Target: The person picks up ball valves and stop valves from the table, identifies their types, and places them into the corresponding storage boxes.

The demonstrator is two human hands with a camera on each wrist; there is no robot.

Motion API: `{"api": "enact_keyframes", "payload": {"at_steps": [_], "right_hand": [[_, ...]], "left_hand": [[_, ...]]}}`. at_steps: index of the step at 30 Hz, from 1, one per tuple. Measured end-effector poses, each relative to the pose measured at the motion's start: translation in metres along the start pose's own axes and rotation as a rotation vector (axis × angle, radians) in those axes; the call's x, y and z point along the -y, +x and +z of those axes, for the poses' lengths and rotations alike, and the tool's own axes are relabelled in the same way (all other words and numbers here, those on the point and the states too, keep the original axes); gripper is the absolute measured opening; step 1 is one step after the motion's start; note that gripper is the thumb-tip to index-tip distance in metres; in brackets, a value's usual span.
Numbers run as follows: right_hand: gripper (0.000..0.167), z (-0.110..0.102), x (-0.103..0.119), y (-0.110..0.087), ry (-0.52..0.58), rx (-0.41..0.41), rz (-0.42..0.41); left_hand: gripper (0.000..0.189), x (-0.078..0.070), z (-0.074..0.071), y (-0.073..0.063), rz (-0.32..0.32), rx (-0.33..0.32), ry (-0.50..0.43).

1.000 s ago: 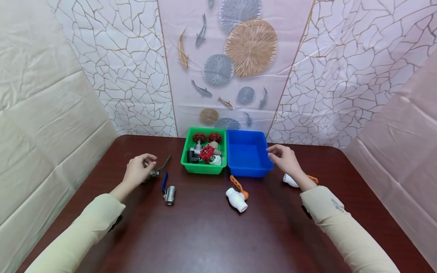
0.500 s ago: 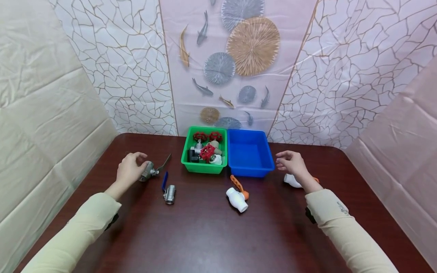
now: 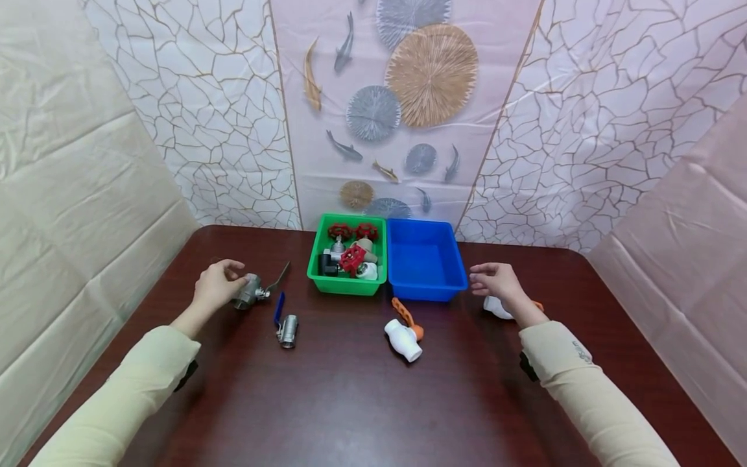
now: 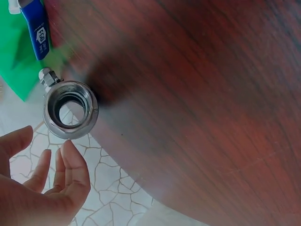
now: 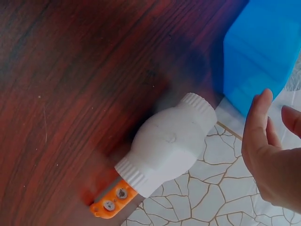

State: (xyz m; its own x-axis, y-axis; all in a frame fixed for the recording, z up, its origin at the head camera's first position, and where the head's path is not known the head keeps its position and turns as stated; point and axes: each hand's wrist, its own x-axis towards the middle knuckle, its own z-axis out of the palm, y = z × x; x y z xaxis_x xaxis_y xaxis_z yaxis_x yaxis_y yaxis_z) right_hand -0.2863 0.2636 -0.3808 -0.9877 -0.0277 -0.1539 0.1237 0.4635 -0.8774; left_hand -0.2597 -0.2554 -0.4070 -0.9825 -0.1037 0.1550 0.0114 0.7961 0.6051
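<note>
Beside a metal ball valve (image 3: 248,295) at the table's left, my left hand (image 3: 214,285) has its fingers loosely bent and apart. In the left wrist view, a fingertip lies close to the round threaded mouth of the valve (image 4: 52,115); whether it touches is unclear. A second metal ball valve (image 3: 288,332) with a blue lever lies nearer. My right hand (image 3: 496,283) hovers by the blue bin's right edge, relaxed and holding nothing. Below it lies a white plastic ball valve (image 5: 167,141) with an orange handle (image 5: 113,200), partly hidden by the hand in the head view.
A green bin (image 3: 347,286) at the back holds several valves, some with red handwheels. The blue bin (image 3: 427,292) adjoins its right side. Another white ball valve (image 3: 403,340) with an orange handle lies in front of the bins. Patterned cloth hangs behind the table.
My left hand has shifted left, uncovering more of the metal ball valve. My right hand has moved right and slightly down from the blue bin's edge. The valves stay on the table.
</note>
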Motion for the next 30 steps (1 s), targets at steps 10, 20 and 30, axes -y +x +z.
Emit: {"api": "enact_keyframes", "payload": {"at_steps": [10, 20, 30], "right_hand": [[0.043, 0.002, -0.001, 0.001, 0.069, 0.041, 0.052], [0.044, 0.004, -0.002, 0.007, 0.130, 0.054, 0.132], [0.047, 0.007, 0.000, 0.013, 0.156, 0.058, 0.191]], "left_hand": [[0.044, 0.001, -0.003, 0.001, -0.022, 0.108, 0.001], [0.064, 0.000, 0.004, 0.006, -0.091, 0.249, -0.045], [0.055, -0.003, 0.007, 0.014, -0.114, 0.355, -0.044]]}}
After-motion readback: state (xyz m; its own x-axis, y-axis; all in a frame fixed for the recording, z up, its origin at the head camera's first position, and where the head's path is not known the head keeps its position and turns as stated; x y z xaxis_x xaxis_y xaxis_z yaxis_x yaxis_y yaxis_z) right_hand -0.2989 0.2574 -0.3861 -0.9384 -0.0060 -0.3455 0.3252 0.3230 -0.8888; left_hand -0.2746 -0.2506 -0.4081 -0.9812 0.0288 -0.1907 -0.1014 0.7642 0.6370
